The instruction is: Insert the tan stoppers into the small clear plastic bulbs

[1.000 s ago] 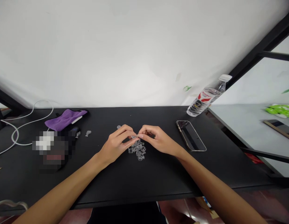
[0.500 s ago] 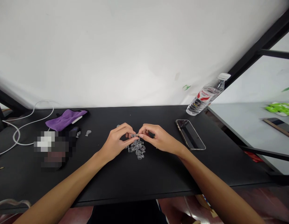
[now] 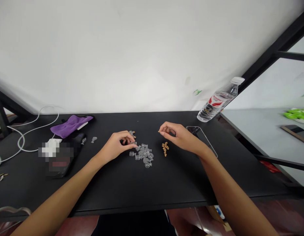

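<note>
Now parted, my left hand pinches a glass vial and my right hand nips a small cork just far of the cork pile, leaving both separate

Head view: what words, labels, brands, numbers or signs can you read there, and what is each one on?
None reads reliably.
Red lettering on the label of the large bottle: too small and blurred.
Green mark on the wall: no legible characters.
Pixelated patch at left: unreadable.
Small glass bottles and corks: no lettering visible.
</note>
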Demonstrator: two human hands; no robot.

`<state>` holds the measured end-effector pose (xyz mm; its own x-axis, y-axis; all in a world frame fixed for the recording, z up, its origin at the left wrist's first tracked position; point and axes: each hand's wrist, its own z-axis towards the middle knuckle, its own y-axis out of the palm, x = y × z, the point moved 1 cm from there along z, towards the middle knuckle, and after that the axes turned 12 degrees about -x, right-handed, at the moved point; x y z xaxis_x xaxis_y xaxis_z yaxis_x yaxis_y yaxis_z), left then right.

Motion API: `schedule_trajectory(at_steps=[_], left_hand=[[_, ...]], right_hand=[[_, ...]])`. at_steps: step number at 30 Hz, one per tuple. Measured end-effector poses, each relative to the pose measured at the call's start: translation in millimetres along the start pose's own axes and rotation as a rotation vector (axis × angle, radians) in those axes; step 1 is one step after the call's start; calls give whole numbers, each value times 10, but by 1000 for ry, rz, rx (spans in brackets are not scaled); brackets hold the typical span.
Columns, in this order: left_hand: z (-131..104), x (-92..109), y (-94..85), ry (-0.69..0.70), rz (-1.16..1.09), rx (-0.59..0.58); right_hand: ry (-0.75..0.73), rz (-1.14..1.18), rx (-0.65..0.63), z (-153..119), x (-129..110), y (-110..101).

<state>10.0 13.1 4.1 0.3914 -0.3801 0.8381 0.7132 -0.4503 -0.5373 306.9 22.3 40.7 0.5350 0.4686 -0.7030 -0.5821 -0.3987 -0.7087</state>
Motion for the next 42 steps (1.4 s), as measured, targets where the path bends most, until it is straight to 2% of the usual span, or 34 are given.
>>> schedule_trajectory(at_steps=[5, 10, 19, 25, 30, 33, 37, 42], left_hand=[[-17, 9, -51, -79, 63, -126], [-41, 1, -80, -103, 82, -185], [-78, 37, -175, -121, -14, -323], [-81, 56, -192, -130, -23, -345], [-78, 84, -175, -141, -12, -310], [-69, 64, -142, -130, 21, -228], [-64, 42, -90, -23, 257, -21], [-53, 32, -25, 121, 538, 33]], right_hand=[[70, -99, -154, -11, 203, -50], [59, -87, -252, -12, 222, -25], [72, -100, -289, -46, 165, -53], [72, -98, -312, -51, 168, -53], [62, -129, -311, -48, 150, -68], [68, -131, -304, -45, 140, -69], [71, -110, -308, -52, 140, -63], [56, -106, -299, -53, 146, -58]])
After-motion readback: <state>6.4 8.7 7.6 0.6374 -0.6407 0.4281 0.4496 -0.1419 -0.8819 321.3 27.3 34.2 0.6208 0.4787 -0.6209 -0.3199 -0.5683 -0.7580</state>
